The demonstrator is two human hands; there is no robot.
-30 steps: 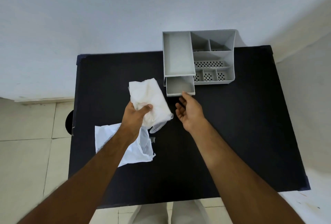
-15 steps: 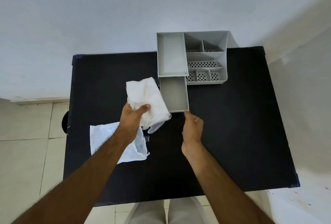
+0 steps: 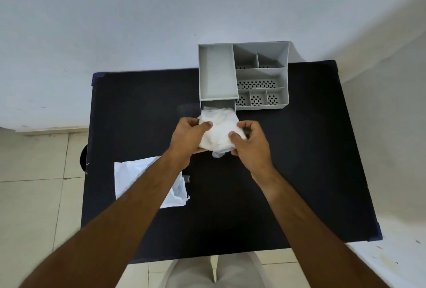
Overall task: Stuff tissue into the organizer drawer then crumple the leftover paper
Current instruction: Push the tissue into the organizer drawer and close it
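Nearest on the black table (image 3: 299, 172), a flat white paper sheet (image 3: 136, 172) lies down-left of the organizer (image 3: 260, 75). Just before the organizer's open drawer (image 3: 219, 104), the left hand (image 3: 186, 138) and right hand (image 3: 251, 142) curl their fingers around the tissue wad (image 3: 219, 131), its far edge over the drawer.

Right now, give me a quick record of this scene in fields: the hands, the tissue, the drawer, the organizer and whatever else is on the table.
left hand: gripping the tissue's left side
right hand: gripping the tissue's right side
tissue: white, bunched, held over the open drawer
drawer: pulled out toward the person, mostly hidden by the tissue
organizer: grey, at the table's far edge, top compartments empty
leftover paper: white, lying flat, partly under the left forearm
table: black top
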